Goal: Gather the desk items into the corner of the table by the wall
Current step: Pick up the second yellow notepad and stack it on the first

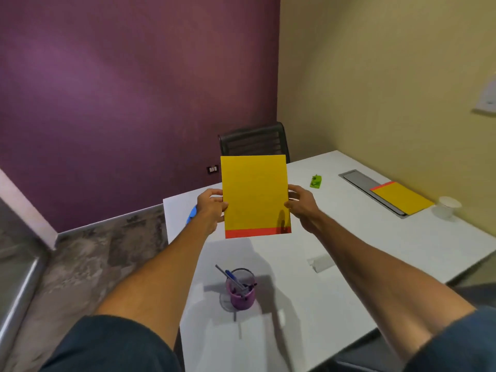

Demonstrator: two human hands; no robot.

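Between both hands [212, 208], yellow folder [255, 194] (upright)

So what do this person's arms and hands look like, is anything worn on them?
Both forearms are bare. Short dark blue-grey sleeves end near the elbows. The left hand and right hand wear no gloves; no rings, watch or bracelets are visible on fingers or wrists.

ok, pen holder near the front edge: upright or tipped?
Upright. The purple pen holder stands on its base on the white table, its rim facing up, with pens leaning inside it.
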